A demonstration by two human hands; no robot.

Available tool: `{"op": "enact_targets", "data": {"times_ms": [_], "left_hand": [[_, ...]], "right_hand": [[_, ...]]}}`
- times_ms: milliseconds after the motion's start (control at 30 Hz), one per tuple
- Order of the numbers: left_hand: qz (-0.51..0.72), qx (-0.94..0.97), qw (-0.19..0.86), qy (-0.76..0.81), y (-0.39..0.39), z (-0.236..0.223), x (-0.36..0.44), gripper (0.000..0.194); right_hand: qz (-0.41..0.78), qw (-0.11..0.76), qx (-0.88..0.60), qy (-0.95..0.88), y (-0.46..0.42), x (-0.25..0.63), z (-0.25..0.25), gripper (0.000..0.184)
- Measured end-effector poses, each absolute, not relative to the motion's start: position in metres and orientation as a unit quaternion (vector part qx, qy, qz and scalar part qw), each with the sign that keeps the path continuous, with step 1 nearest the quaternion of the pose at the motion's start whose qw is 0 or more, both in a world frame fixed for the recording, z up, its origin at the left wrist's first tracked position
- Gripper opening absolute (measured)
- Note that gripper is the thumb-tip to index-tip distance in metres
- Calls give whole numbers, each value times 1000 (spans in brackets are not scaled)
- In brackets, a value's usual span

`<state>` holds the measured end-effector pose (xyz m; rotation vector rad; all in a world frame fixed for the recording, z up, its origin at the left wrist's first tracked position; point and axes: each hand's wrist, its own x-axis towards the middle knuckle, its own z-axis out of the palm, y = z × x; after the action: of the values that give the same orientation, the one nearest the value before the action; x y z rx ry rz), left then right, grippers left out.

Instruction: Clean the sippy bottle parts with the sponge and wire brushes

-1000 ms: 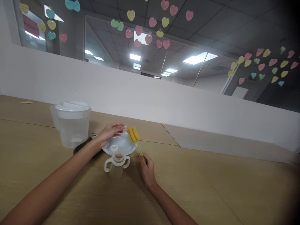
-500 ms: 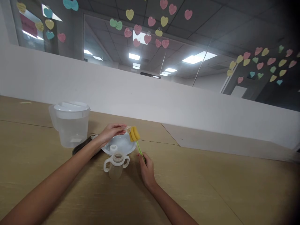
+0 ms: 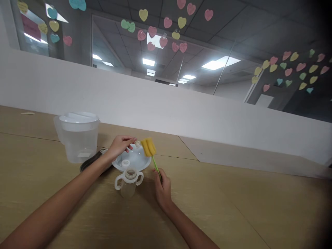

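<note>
My right hand (image 3: 162, 186) is closed round the green handle of a bottle brush with a yellow sponge head (image 3: 148, 147), held tilted up and to the left. My left hand (image 3: 119, 144) pinches a small clear teat (image 3: 137, 143) over a white bowl (image 3: 132, 159), right against the sponge head. A clear baby bottle with two white handles (image 3: 128, 181) stands open on the wooden table in front of the bowl, between my two hands.
A clear lidded water jug (image 3: 77, 136) stands at the left. A dark tray edge (image 3: 90, 162) shows beneath my left forearm. A low white wall (image 3: 181, 114) runs along the table's far side, with glass and paper hearts above it.
My left hand's fingers have curled from flatter to a pinch on the teat and lifted slightly. The sponge head has risen a little and stays against the teat.
</note>
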<state>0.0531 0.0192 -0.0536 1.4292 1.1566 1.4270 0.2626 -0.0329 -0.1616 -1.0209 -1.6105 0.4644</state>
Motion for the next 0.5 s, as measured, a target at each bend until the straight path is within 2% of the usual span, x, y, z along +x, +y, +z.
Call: {"op": "enact_targets", "data": {"times_ms": [333, 500], "left_hand": [[501, 634, 357, 469, 23, -52, 41, 39], [434, 707, 299, 471, 22, -42, 26, 40]], "right_hand": [[193, 543, -441, -687, -29, 264, -161, 36], [209, 466, -439, -740, -25, 264, -161, 36]]}}
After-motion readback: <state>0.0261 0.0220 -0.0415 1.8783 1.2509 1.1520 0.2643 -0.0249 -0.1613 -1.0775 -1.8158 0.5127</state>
